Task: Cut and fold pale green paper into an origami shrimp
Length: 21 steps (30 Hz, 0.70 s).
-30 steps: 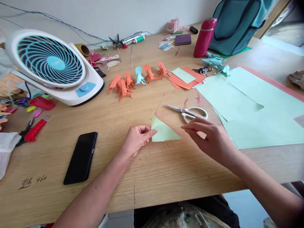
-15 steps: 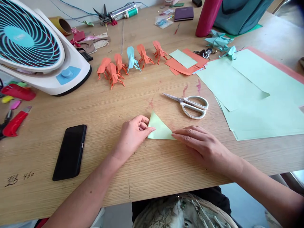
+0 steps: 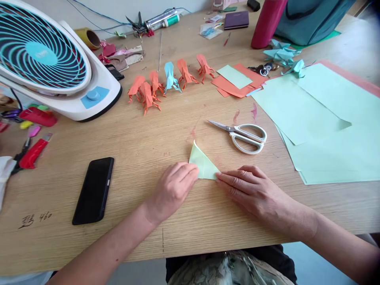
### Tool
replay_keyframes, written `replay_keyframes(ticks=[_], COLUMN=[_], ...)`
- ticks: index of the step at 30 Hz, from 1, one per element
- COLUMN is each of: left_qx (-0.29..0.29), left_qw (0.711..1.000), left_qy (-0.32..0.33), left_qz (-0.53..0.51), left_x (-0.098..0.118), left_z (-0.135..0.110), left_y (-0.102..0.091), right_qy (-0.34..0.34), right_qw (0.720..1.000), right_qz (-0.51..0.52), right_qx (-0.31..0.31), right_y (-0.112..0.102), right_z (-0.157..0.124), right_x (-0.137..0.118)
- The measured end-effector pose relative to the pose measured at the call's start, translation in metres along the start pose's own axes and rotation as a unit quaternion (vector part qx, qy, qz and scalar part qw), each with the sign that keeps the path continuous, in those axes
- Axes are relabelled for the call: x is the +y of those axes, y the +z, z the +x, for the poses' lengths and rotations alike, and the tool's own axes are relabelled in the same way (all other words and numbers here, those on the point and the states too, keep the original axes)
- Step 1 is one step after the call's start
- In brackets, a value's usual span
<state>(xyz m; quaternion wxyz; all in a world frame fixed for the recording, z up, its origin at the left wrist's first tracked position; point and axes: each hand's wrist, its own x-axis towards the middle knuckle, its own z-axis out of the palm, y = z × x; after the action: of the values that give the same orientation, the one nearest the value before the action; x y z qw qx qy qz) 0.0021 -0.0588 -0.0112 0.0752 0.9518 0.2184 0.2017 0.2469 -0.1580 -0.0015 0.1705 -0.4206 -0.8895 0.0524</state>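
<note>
A light green sheet of paper (image 3: 203, 161), folded into a triangle, lies on the table in front of me. My left hand (image 3: 175, 186) is closed, its bunched fingertips pressing the paper's lower left part and covering that corner. At the opposite corner, the fingers of my right hand (image 3: 252, 190) are held together, their tips pinning the paper down. The paper's top point curls up slightly. Just beyond my right hand lie scissors (image 3: 242, 135) with pale handles, their blades pointing left.
Several orange origami figures (image 3: 147, 97) and a blue one (image 3: 170, 77) stand farther back. Large green sheets (image 3: 332, 154) cover the right side. A black phone (image 3: 93, 190) lies left of my arm. A white fan (image 3: 101, 79) stands back left, a magenta bottle (image 3: 267, 23) back right.
My left hand has shifted from pinching the paper's left edge to pressing its fingertips along the near edge. My right hand stays at the right corner. The whole view has shifted slightly.
</note>
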Motion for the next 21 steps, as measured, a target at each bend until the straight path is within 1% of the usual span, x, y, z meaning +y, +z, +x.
replay_keyframes(ticks=[2, 5, 8, 11, 14, 17, 20, 21], left_qx=[-0.012, -0.068, -0.114, -0.133, -0.145, -0.154, -0.152, -0.149], left_qw=[0.999, 0.995, 0.990, 0.987, 0.984, 0.982, 0.983, 0.984], left_qy=[0.042, 0.061, 0.067, 0.070, 0.077, 0.081, 0.080, 0.074], left_qz=[0.016, 0.030, 0.049, 0.061, 0.072, 0.075, 0.067, 0.060], left_x=[0.000, -0.001, -0.001, 0.000, 0.001, 0.000, -0.001, -0.001], left_z=[-0.009, -0.017, -0.019, -0.020, -0.021, -0.022, -0.023, -0.023], left_y=[-0.003, -0.009, -0.013, -0.013, -0.011, -0.011, -0.011, -0.010], right_qy=[-0.009, -0.012, 0.003, 0.014, 0.019, 0.029, 0.024, 0.013], right_qw=[1.000, 1.000, 0.999, 0.998, 0.998, 0.998, 0.999, 1.000], right_qz=[-0.002, -0.002, -0.014, -0.027, -0.041, -0.048, -0.026, -0.007], right_qx=[-0.005, -0.023, -0.047, -0.056, -0.054, -0.038, -0.005, -0.001], right_y=[-0.001, 0.000, 0.006, 0.013, 0.013, 0.006, -0.002, -0.004], right_z=[-0.001, -0.007, -0.014, -0.021, -0.023, -0.013, 0.010, 0.019], right_x=[0.001, 0.002, 0.000, -0.004, -0.010, -0.012, -0.010, -0.009])
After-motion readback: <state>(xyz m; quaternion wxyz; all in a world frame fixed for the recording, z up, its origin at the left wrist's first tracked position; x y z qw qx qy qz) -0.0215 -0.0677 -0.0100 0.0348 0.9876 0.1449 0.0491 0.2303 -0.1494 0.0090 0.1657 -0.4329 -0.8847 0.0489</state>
